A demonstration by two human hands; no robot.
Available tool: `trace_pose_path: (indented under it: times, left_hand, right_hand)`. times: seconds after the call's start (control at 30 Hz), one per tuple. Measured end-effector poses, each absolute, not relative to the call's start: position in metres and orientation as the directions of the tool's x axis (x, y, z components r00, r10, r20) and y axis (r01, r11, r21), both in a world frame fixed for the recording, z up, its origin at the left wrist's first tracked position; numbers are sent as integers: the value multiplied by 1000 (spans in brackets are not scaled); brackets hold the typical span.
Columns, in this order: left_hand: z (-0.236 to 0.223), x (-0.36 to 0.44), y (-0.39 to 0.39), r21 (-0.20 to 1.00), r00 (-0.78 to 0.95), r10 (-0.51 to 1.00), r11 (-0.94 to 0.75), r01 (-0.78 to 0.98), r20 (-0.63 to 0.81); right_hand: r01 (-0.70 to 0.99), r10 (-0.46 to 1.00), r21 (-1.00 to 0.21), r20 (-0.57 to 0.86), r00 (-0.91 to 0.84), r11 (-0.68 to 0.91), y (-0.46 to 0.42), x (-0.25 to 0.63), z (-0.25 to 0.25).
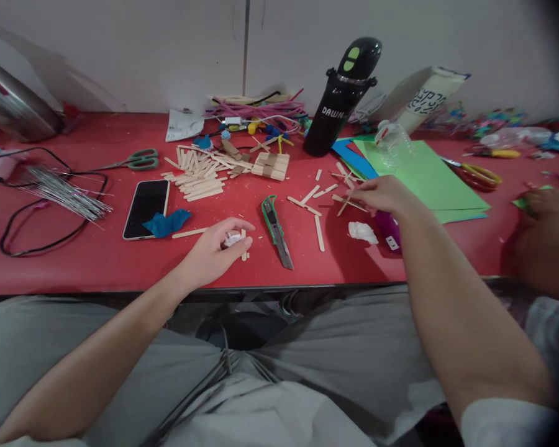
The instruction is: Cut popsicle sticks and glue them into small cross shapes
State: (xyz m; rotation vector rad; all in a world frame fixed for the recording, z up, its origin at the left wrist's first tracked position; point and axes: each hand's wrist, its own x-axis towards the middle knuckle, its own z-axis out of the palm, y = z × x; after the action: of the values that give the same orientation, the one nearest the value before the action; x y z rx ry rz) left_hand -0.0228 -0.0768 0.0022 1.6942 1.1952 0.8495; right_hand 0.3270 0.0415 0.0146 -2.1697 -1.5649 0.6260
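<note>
fingers (239, 225) of the left hand (212, 248) are half curled around one small white piece (233, 239), with the thumb at one short stick (244, 255); whether they grip cannot be told. fingertips of the right hand (377, 192) meet crossed loose sticks (349, 203); a firm hold cannot be confirmed.

the counter (242, 273) is red, smooth and specked with fine debris. it stands against a pale wall (135, 56) divided by one dark vertical seam (246, 49).

the sticks are flat, pale wood with rounded ends. a pile (200, 174), overlapped beyond counting, lies beside one banded bundle (270, 167). one single stick (319, 233) lies between the cutter and the right hand.

one utility knife, the cutter (277, 231), has a green-edged handle and bare metal blade. other items:
- one flat phone (145, 208), overlapped by one crinkled blue scrap (168, 223);
- two scissors: green-handled (143, 159), yellow-handled (479, 176);
- one crumpled white wad (363, 232);
- one glossy black bottle (333, 112), tilted;
- stacked paper sheets (428, 174), green uppermost.

one co-worker's hand (547, 205) is at right.
</note>
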Motion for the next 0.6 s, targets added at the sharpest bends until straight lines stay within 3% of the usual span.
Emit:
trace_pose_path:
  times: [0.27, 0.3, 0.37, 0.43, 0.6]
  left_hand:
    - [1, -26, -78, 909, 295, 955, -145, 391, 25]
    - [2, -27, -78, 911, 301, 953, -143, 388, 22]
    - [2, -28, -80, 907, 318, 948, -145, 395, 13]
    - [4, -29, -83, 896, 354, 935, -148, 418, -10]
    - [12, -38, -97, 899, 443, 896, -160, 409, -41]
  right_hand:
    - [586, 978, -785, -125, 165, -199, 34, 297, 26]
    - [536, 984, -827, -119, 129, -171, 25, 288, 30]
    - [263, 997, -962, -78, -9, -73, 2, 267, 37]
    - [88, 990, -996, -38, -137, -27, -24, 242, 43]
    - [-35, 929, -998, -37, -368, -54, -71, 195, 44]
